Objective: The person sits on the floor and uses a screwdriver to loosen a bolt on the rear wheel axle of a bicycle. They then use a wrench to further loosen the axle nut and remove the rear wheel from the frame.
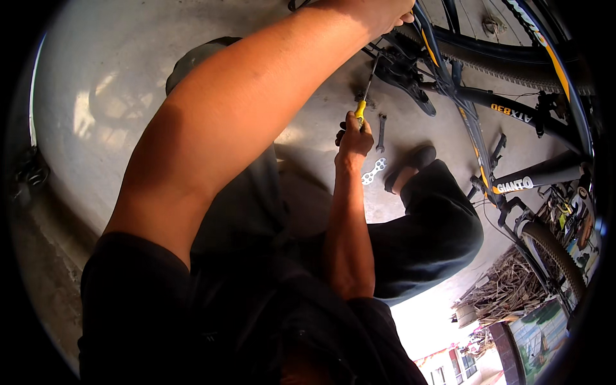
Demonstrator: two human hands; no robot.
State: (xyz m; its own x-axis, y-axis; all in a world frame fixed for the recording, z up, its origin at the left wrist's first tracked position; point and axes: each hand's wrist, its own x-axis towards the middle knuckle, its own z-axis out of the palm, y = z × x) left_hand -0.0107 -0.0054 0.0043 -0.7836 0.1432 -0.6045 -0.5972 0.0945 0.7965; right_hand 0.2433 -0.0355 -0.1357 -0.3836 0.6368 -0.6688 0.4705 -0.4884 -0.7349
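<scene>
My left forearm crosses the view to my left hand (pixel 391 13) at the top edge, beside a black and orange bicycle frame tube (pixel 431 48); its fingers are curled and what they grip is hidden. My right hand (pixel 353 133) is closed around a yellow-handled screwdriver (pixel 360 110), whose thin shaft points up at the bicycle's black pedal and crank area (pixel 404 83); whether the tip touches is too small to tell. Just right of that hand, on the concrete, lie a combination wrench (pixel 382 133) and a silver dumbbell-shaped multi-hole wrench (pixel 374 171).
My bent legs (pixel 436 231) are on the concrete floor (pixel 102 96) below the bicycle. Its tire (pixel 494 67) is at upper right, with another tire (pixel 555 253) lower right, beside a pile of sticks (pixel 497 289). A dark object (pixel 29 173) sits at the far left edge.
</scene>
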